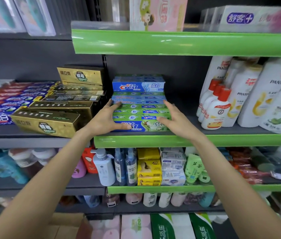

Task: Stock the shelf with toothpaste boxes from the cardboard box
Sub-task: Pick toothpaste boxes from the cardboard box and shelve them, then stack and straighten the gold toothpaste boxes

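**Both hands bracketing the toothpaste stack**

Left hand (105,118) is pressing open-fingered against the left end of the stacked toothpaste boxes (139,107), right hand (172,116) is flattening against the right end, neither gripping. That stack is sitting on the green-edged shelf (239,140), gold boxes (50,121) just left, shampoo bottles (239,94) standing right.

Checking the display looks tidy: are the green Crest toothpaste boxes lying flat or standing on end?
Lying flat: the green Crest toothpaste boxes lie lengthwise in stepped rows, long printed faces showing.
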`<state>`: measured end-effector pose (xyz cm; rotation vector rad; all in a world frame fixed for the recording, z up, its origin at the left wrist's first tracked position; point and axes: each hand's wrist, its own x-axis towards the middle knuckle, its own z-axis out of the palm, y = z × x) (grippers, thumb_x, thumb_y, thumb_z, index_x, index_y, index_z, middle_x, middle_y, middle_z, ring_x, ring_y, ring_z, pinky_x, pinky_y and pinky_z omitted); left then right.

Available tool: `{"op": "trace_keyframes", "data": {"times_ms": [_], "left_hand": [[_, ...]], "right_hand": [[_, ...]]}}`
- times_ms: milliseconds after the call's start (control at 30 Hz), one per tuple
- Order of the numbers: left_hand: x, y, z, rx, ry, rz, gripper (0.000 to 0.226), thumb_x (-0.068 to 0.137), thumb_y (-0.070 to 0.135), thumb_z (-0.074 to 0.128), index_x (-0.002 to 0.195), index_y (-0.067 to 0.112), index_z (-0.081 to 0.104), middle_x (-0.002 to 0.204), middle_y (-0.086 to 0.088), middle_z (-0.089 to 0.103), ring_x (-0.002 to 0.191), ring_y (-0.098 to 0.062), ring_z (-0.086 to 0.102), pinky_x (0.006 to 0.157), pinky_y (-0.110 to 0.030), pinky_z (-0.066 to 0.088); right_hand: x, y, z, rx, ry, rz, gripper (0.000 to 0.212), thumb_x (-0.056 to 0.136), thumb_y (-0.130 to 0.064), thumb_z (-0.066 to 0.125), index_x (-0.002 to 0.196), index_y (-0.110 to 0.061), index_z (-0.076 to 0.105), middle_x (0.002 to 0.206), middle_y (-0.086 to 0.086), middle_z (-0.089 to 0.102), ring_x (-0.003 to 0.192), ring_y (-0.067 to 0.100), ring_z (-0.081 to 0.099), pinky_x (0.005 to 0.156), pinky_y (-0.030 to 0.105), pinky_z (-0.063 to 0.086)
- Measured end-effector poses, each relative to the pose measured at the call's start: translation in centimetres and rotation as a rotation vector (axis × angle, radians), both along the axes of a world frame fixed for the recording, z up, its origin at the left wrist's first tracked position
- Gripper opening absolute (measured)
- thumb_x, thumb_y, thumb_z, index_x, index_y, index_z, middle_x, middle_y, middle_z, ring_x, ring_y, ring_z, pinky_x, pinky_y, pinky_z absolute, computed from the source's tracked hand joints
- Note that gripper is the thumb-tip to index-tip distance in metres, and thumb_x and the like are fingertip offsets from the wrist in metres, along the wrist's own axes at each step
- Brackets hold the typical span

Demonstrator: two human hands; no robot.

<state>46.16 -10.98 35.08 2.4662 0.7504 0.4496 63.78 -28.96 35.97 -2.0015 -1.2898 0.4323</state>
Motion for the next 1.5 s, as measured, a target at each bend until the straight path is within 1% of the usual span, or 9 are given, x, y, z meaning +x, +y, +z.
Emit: {"op": "trace_keyframes", "data": {"times_ms": [167,400,567,667,767,933,1267,1400,1500], "left_hand": [[0.3,-0.2,0.2,-0.036,0.017,-0.029,0.104,0.066,0.043,0.08,0.149,0.015,0.024,0.158,-0.006,0.011,0.145,-0.011,0.002,0.114,-0.028,0.016],[0.2,-0.5,0.4,-0.055,-0.002,-0.007,0.107,0.063,0.046,0.079,0.149,0.017,0.022,0.158,-0.005,0.007,0.145,-0.012,0.007,0.113,-0.028,0.017],[1.8,0.4,1.7,-0.071,-0.04,0.067,0.092,0.077,0.068,0.05,0.15,0.021,0.021,0.159,-0.001,0.009,0.146,-0.015,-0.002,0.116,-0.041,0.01],[4.4,2.4,2.4,0.0,0.039,0.142,0.084,0.088,0.062,0.04,0.151,0.015,0.01,0.159,-0.005,0.007,0.146,-0.022,-0.007,0.116,-0.04,0.007],[6.6,3.7,2.7,-0.038,0.11,0.214,0.09,0.09,0.057,0.044,0.15,0.015,-0.007,0.158,-0.015,-0.004,0.146,-0.029,0.004,0.114,-0.037,0.015],[7.8,5.1,2.4,-0.013,0.151,0.235,0.097,0.088,0.056,0.049,0.149,0.017,-0.016,0.156,-0.022,-0.003,0.14,-0.034,0.026,0.109,-0.036,0.026],[7.7,5.8,1.7,0.02,0.107,0.213,0.1,0.087,0.057,0.053,0.148,0.017,-0.016,0.156,-0.021,0.007,0.139,-0.034,0.028,0.108,-0.037,0.03],[7.0,4.8,2.4,0.069,0.186,0.247,0.088,0.092,0.056,0.04,0.149,0.008,-0.007,0.154,-0.027,0.009,0.143,-0.036,0.015,0.112,-0.04,0.022],[4.4,1.6,4.0,0.201,0.2,0.19,0.061,0.098,0.047,0.032,0.138,0.001,0.038,0.136,-0.024,0.046,0.133,-0.035,0.037,0.099,-0.034,0.034]], "right_hand": [[-1.1,0.0,-0.2,-0.049,-0.04,-0.028,0.058,0.101,-0.031,0.037,0.151,-0.027,0.01,0.158,0.013,-0.011,0.145,0.026,0.011,0.11,0.03,0.019],[-0.8,0.5,0.0,-0.057,-0.079,-0.053,0.058,0.098,-0.035,0.041,0.151,-0.025,0.017,0.158,0.016,-0.004,0.145,0.025,0.011,0.111,0.032,0.019],[1.6,2.7,0.9,-0.033,-0.147,-0.122,0.065,0.096,-0.046,0.042,0.151,-0.022,0.017,0.159,0.014,0.002,0.144,0.025,0.017,0.112,0.032,0.021],[3.8,5.6,1.4,-0.072,-0.117,-0.138,0.066,0.096,-0.046,0.044,0.151,-0.023,0.017,0.159,0.013,0.002,0.146,0.024,0.011,0.113,0.031,0.017],[5.5,8.2,1.5,-0.152,-0.14,-0.131,0.061,0.095,-0.047,0.044,0.149,-0.028,0.021,0.158,0.015,0.003,0.145,0.028,0.015,0.112,0.032,0.022],[6.3,10.5,1.1,-0.168,-0.169,-0.107,0.052,0.096,-0.041,0.046,0.142,-0.021,0.034,0.147,0.012,0.034,0.13,0.027,0.041,0.1,0.029,0.034],[6.7,10.9,0.5,-0.157,-0.229,-0.101,0.05,0.096,-0.042,0.045,0.139,-0.019,0.036,0.142,0.013,0.039,0.124,0.027,0.046,0.094,0.027,0.035],[5.7,9.0,1.6,-0.157,-0.183,-0.095,0.055,0.097,-0.049,0.039,0.144,-0.023,0.03,0.15,0.013,0.027,0.135,0.028,0.035,0.1,0.028,0.031],[3.8,5.9,2.6,-0.041,-0.311,-0.053,0.051,0.095,-0.046,0.044,0.14,-0.023,0.038,0.148,0.012,0.034,0.136,0.026,0.033,0.107,0.033,0.03]]}}
